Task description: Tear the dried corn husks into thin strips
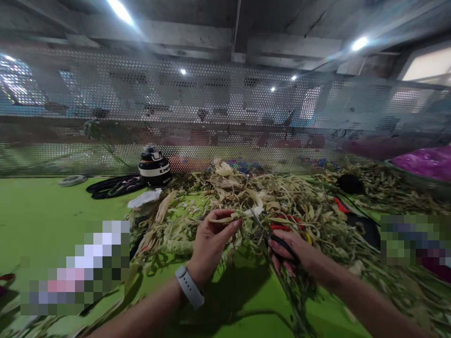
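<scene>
Between the thumb and fingertips of my left hand [213, 241] is a pale plant-fibre strip [225, 218], which looks like dried husk. My right hand [299, 251] grips black-handled scissors [287, 248], fingers in the loops. Their metal blades [257, 218] point up and left, close to the strip's right end; I cannot tell whether they touch it. A loose heap of dried fibre strips [299, 190] lies around and beyond both hands. Just behind the right hand, red handles [287, 221] of some tool show among the strips.
A black-and-white bottle [154, 169] stands at the back left, beside a flat black object [116, 186], a pale ring-shaped roll [72, 180] and a crumpled white tissue [145, 198]. A perforated metal panel [204, 108] borders the green table [35, 211]. Purple plastic [426, 162] sits far right.
</scene>
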The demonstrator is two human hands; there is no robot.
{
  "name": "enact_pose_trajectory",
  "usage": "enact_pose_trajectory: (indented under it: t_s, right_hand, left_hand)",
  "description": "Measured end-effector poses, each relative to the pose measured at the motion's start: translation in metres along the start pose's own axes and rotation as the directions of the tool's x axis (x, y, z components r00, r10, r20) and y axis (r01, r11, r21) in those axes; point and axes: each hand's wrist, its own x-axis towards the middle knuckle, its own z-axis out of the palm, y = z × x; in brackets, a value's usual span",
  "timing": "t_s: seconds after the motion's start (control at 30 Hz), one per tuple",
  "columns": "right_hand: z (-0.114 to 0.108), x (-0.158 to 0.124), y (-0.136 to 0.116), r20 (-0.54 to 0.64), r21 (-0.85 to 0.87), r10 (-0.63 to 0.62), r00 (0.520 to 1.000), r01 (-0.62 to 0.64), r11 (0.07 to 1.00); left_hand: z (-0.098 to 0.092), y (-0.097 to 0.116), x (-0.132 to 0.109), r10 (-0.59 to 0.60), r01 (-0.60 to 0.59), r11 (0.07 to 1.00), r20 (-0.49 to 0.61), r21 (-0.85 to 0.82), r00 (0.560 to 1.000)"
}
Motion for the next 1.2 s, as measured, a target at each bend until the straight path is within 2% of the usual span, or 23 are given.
enact_pose_trajectory:
  t_s: [0.13, 0.43, 0.63, 0.87, 1.03, 1.1, 1.2]
  right_hand:
    - [-0.002, -0.001, -0.001, -0.047, -0.016, -0.012, 0.999, 0.011, 1.000]
    - [-0.003, -0.001, -0.004, -0.037, -0.034, 0.047, 0.998, -0.048, 0.998]
    - [-0.001, -0.001, -0.006, -0.113, -0.015, -0.003, 0.994, 0.001, 1.000]
    - [-0.001, 0.002, -0.008, -0.179, 0.041, 0.045, 0.983, -0.038, 0.998]
    - [-0.003, 0.000, -0.009, -0.254, 0.073, -0.011, 0.967, 0.031, 0.997]
    - [-0.003, -0.003, -0.009, -0.241, 0.076, -0.027, 0.970, 0.047, 0.996]
    - [-0.003, -0.009, -0.010, -0.102, 0.050, -0.038, 0.994, 0.043, 0.998]
  left_hand:
    - [0.000, -0.001, 0.000, -0.011, 0.011, 1.000, 0.006, -0.005, 1.000]
    - [0.000, 0.001, -0.001, -0.011, 0.011, 1.000, 0.031, 0.020, 0.999]
    - [0.000, 0.001, -0.001, 0.001, -0.002, 0.999, 0.021, 0.041, 1.000]
    - [-0.003, -0.001, 0.001, 0.022, -0.024, 0.998, 0.024, 0.066, 0.999]
    - [-0.005, 0.000, 0.003, 0.077, -0.077, 0.992, 0.002, 0.103, 0.997]
    - [-0.006, 0.001, 0.004, 0.082, -0.082, 0.992, 0.005, 0.095, 0.997]
    - [-0.009, 0.001, 0.007, 0.055, -0.056, 0.995, 0.021, 0.083, 0.998]
